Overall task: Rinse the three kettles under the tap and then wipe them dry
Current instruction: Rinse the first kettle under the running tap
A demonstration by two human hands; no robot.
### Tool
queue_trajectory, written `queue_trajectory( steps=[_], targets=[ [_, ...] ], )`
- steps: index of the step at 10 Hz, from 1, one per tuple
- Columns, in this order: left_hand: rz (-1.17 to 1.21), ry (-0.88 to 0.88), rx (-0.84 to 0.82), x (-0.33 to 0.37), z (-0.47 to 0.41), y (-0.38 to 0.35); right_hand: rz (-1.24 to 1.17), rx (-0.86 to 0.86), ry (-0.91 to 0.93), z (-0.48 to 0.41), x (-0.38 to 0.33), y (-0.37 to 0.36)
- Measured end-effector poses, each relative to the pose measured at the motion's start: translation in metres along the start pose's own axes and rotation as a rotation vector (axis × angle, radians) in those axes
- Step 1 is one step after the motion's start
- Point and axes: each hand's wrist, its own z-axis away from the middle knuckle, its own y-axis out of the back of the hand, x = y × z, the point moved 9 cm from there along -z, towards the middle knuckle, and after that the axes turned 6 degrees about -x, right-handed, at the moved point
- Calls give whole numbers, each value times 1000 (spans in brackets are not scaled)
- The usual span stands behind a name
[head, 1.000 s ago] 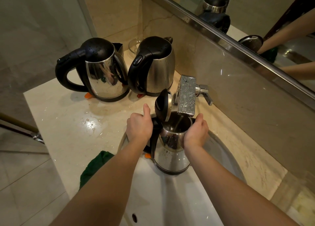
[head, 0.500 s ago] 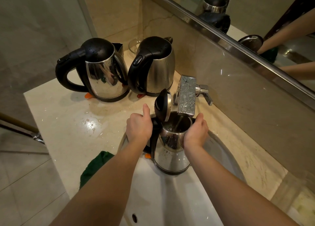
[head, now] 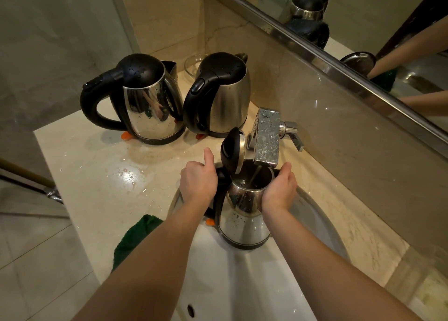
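Over the white basin (head: 320,226), the open kettle (head: 242,223) stands under the square tap (head: 266,136). Its raised lid (head: 231,148) is just beside the spout. The left hand (head: 197,182) grips its handle and the right hand (head: 278,189) wraps its steel side. Behind, on the wet counter (head: 97,175), stand a shiny kettle (head: 150,107), a brushed kettle (head: 228,97), a glass bowl (head: 192,65) and a green cloth (head: 135,238).

- The left hand (head: 197,183) covers the handle of the held kettle (head: 244,223); its fingers curl out of sight, and only the thumb shows.
- The right hand (head: 278,192) wraps the kettle's far side, its fingertips hidden behind the steel.
- The water level inside cannot be told.
- A green cloth (head: 132,238) at the front edge of the counter (head: 97,175) lies partly under the left forearm.
- A glass bowl (head: 192,63) in the counter's back corner is partly hidden behind the brushed kettle (head: 228,97).
- The sink (head: 322,226) is cut off by the bottom edge.
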Motion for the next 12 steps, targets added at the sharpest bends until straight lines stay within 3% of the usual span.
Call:
queue_trajectory(
  steps=[12],
  targets=[
    [0, -5, 1, -1, -4, -2, 5, -6, -2, -1, -1, 1]
  ],
)
